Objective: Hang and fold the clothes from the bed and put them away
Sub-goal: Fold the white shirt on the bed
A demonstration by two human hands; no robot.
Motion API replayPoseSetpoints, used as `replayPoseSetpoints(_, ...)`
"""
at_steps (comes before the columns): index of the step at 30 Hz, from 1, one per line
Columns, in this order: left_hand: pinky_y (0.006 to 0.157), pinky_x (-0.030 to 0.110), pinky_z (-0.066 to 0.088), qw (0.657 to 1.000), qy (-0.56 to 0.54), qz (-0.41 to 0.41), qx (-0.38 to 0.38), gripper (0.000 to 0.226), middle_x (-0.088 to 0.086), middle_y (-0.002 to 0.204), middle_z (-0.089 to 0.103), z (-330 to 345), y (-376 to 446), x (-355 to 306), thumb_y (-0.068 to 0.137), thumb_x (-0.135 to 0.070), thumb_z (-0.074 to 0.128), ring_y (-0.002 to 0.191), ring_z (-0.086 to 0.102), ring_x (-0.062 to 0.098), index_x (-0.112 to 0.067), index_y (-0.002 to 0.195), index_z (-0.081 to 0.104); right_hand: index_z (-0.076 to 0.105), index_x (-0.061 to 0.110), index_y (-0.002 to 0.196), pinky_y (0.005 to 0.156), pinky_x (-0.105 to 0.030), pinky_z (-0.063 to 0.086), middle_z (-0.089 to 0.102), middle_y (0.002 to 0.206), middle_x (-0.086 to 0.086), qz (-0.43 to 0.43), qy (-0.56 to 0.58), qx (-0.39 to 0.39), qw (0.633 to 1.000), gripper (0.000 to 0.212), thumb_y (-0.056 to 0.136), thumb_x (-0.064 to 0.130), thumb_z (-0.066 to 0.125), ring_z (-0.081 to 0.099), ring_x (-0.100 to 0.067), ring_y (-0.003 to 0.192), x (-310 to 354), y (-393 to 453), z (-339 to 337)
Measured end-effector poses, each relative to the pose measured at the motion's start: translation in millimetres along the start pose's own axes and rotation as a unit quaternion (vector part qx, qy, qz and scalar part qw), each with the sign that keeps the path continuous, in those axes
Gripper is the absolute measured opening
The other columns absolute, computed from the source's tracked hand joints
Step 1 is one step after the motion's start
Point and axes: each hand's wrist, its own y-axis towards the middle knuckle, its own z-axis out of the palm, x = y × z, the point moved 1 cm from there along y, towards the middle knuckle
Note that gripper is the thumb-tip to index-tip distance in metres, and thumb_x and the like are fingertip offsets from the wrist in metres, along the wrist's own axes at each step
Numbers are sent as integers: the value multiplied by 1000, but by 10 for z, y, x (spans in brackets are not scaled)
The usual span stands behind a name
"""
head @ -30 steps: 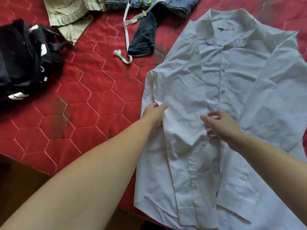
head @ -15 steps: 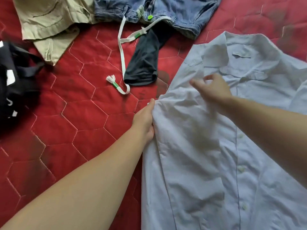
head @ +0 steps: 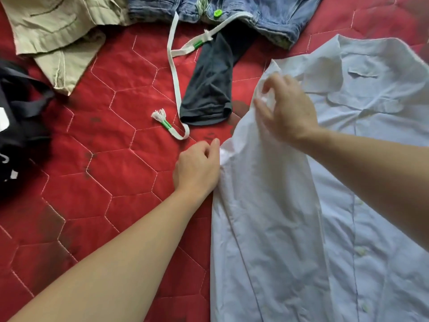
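Bright, even light; soft shadows; slight blur, edges warped.

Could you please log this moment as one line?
left hand: pinching pale blue button-up cotton shirt edge | right hand: gripping shoulder | red quilted bedspread: underneath

The bed [head: 130, 163], covered in red quilting, carries my white shirt [head: 301, 228], blue jeans [head: 267, 12], khaki garment [head: 53, 26], dark sleeve [head: 209, 89] and black clothing [head: 21, 126].

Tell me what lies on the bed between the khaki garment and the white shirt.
In the head view, between the khaki garment and the white shirt lie a white drawstring with green-banded ends and a dark sleeve, on the red quilt.
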Motion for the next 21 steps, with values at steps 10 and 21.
replayPoseSetpoints(10, 90, 37, 34, 960, 142, 238, 27, 27, 0, 119, 52, 248, 40, -415, 90, -38, 57, 111, 45, 24, -22, 110, 63, 63, 15, 117, 88, -48, 44, 60, 118, -14, -28, -77, -43, 996, 42, 87, 36, 43, 55, -39, 103, -676, -470, -450)
replayPoseSetpoints(21, 101, 35, 40, 996, -46, 66, 35, 48, 7, 129, 55, 627, 609, -1485, 97, -36, 48, 119, 52, 26, -21, 142, 36, 60, 19, 123, 104, -49, 36, 48, 132, -15, 166, -133, -46, 976, 46, 81, 0, 51, 44, -38, 123, -1854, -518, -1363)
